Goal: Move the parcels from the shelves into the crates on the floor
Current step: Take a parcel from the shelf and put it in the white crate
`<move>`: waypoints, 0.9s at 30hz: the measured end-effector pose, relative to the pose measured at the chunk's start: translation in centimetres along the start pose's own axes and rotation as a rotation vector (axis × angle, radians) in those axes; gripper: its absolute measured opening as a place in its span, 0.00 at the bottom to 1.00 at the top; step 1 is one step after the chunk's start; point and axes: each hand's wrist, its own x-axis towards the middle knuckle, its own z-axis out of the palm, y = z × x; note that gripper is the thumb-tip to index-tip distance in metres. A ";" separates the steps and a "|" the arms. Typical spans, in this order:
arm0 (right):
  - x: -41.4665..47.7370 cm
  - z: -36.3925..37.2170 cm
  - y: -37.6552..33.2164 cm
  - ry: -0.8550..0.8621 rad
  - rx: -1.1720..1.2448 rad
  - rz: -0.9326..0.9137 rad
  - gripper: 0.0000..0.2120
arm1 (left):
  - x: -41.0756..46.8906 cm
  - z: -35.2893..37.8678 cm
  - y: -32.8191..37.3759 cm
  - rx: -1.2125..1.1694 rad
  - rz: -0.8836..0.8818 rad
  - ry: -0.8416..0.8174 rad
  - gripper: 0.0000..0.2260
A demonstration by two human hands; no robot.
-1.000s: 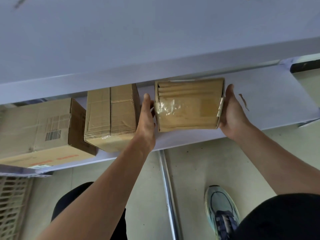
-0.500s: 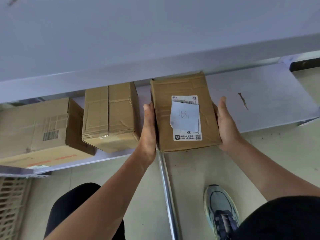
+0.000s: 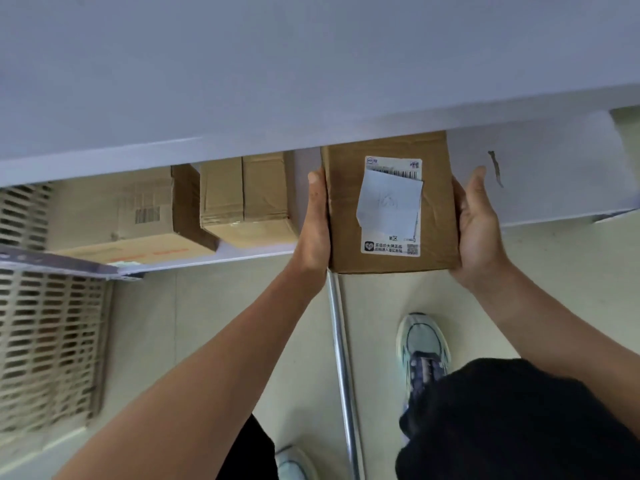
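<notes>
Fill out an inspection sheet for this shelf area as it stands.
Surface: grey shelf with a dark mark.
Job's things: labelled parcel held at the shelf's front edge; large parcel and middle parcel on the shelf, left of it; slatted crate on the floor, far left.
Clutter: nothing seen.
Grippers: left hand and right hand hold the labelled parcel by opposite sides.
Cables: nothing seen.
Surroundings: upper shelf overhead, metal pole, pale floor, a shoe.

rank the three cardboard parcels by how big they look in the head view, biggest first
1-2. labelled parcel and barcode box: look about alike; the parcel is nearer the camera, so unranked.
3. middle box: clearly smallest.
</notes>
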 end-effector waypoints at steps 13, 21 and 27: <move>-21.8 8.4 -7.2 0.092 -0.043 0.259 0.34 | -21.6 2.2 7.9 0.068 -0.270 0.159 0.29; -32.9 13.9 -14.4 0.042 -0.104 0.278 0.33 | -34.1 5.4 16.5 0.043 -0.226 0.197 0.30; -39.7 18.8 -23.3 -0.090 -0.151 0.230 0.32 | -42.9 9.7 26.6 -0.012 -0.194 0.155 0.28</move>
